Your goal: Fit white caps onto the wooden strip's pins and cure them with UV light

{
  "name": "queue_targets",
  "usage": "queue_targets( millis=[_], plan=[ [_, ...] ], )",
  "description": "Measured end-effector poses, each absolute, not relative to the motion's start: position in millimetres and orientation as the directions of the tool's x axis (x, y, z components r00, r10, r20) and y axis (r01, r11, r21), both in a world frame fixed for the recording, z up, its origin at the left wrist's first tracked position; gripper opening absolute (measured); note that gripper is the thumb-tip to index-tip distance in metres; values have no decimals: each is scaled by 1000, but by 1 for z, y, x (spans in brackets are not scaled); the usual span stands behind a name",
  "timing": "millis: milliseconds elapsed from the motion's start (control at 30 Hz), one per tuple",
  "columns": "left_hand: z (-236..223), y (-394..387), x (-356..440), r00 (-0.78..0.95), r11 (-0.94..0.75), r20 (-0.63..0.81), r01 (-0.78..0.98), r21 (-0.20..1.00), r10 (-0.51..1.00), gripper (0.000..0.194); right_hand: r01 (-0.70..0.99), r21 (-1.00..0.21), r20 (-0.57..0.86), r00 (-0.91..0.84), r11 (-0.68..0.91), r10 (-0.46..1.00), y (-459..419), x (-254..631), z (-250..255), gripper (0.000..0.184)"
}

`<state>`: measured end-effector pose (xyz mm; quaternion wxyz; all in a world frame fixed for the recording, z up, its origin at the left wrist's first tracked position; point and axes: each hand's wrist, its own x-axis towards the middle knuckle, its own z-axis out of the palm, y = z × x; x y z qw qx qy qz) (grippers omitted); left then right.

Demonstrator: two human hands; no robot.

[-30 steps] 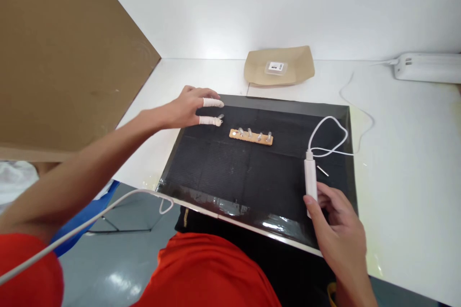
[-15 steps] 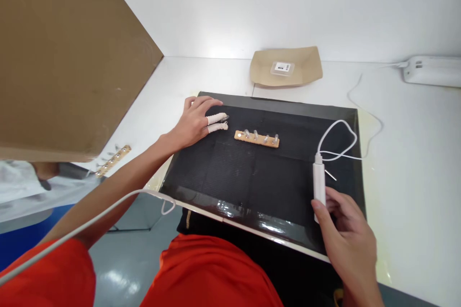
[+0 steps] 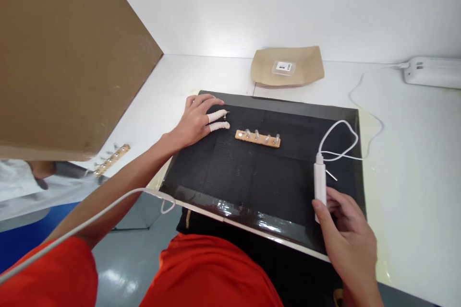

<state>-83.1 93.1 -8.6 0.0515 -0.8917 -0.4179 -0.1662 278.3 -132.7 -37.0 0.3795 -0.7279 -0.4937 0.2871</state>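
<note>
My left hand [image 3: 196, 120] rests palm down at the mat's far left, with pale wraps on two outstretched, separated fingers. A tiny piece, partly clear and partly metallic [image 3: 225, 114], sits by one wrapped fingertip; whether it is touched is too small to tell. To the right lies a narrow wooden strip [image 3: 257, 139] bearing several small clear pegs and a white spot at its left end. My right hand [image 3: 349, 235] holds a slim white stick-shaped device [image 3: 320, 182] upright near the mat's right edge. A white cable [image 3: 338, 123] loops from its top.
Under everything spreads a black mat [image 3: 223, 172]. A thin metal rod [image 3: 331, 175] lies beside the device. Behind stand a brown paper tray [image 3: 262, 76] with a labelled clear box [image 3: 284, 68] and a white power strip [image 3: 432, 72]. Another pegged strip [image 3: 112, 159] is at left, near a person's arm.
The view has shifted slightly. My left hand has come nearer, and the tiny piece has changed position at its fingertips. A second pegged strip has come into view at left. My right hand keeps its hold.
</note>
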Motion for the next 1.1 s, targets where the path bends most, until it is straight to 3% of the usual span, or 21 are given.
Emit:
queue_targets(
  millis=[233, 433, 733, 1100],
  plan=[
    [-8, 97, -81, 531, -607, 372, 786, 119, 761, 51, 512, -829, -41, 345, -224, 938, -133, 279, -37, 33],
    [-16, 102, -76, 446, -543, 380, 816, 199, 810, 36, 518, -828, -28, 343, -214, 939, -133, 278, -37, 33],
    [-20, 105, -77, 376, -470, 330, 838, 278, 866, 36, 516, -826, -40, 348, -227, 937, -133, 277, -36, 35],
    [-18, 108, -77, 343, -411, 240, 843, 348, 908, 54, 513, -822, -59, 359, -249, 932, -133, 278, -36, 36]
  ],
)
